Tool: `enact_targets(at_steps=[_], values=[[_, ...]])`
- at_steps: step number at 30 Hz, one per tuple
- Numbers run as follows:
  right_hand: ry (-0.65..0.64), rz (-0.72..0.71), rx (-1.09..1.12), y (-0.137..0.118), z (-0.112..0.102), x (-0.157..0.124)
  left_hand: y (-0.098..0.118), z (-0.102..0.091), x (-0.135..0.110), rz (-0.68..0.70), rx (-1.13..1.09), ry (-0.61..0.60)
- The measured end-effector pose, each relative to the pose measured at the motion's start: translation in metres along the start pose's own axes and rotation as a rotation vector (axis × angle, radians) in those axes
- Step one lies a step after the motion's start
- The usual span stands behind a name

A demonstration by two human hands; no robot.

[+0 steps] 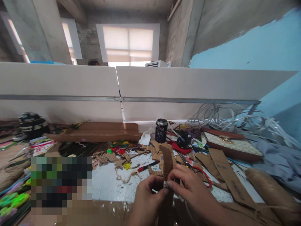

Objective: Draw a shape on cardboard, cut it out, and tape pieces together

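Observation:
An upright, slightly curved strip of brown cardboard (167, 158) stands between my hands. My left hand (149, 196) is closed on its edge, thumb and forefinger pressed together. From the other side my right hand (187, 185) pinches a thin white cord at the strip, its fingertips meeting my left thumb. The cord's loose end (188, 211) hangs below my right hand. Just beyond the hands lie more cardboard pieces (154, 150) and a white label. Red-handled scissors (202, 173) rest right behind my right hand, partly hidden by it.
A dark open-topped flask (161, 130) stands at the back. Cardboard strips (231, 177), a patterned handbag (230, 144) and coiled clear tubing (218, 114) are on the right. Small coloured pieces, twine (101, 158) and a long cardboard tray (113, 130) lie left. A white partition (199, 83) borders the table.

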State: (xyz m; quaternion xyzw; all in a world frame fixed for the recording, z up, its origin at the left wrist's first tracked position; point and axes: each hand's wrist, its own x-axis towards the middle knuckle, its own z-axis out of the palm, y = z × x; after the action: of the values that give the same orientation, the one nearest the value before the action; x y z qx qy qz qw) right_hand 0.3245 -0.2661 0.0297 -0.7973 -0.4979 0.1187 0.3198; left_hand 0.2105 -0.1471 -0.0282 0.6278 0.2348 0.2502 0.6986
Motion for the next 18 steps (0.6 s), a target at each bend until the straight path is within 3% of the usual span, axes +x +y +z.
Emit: enact_targets(at_steps=[18], values=[[0.003,0.004,-0.058,-0.0010,0.0005,0.0002,0.0090,-0.0019,-0.0035,0.036,0.033,-0.054]])
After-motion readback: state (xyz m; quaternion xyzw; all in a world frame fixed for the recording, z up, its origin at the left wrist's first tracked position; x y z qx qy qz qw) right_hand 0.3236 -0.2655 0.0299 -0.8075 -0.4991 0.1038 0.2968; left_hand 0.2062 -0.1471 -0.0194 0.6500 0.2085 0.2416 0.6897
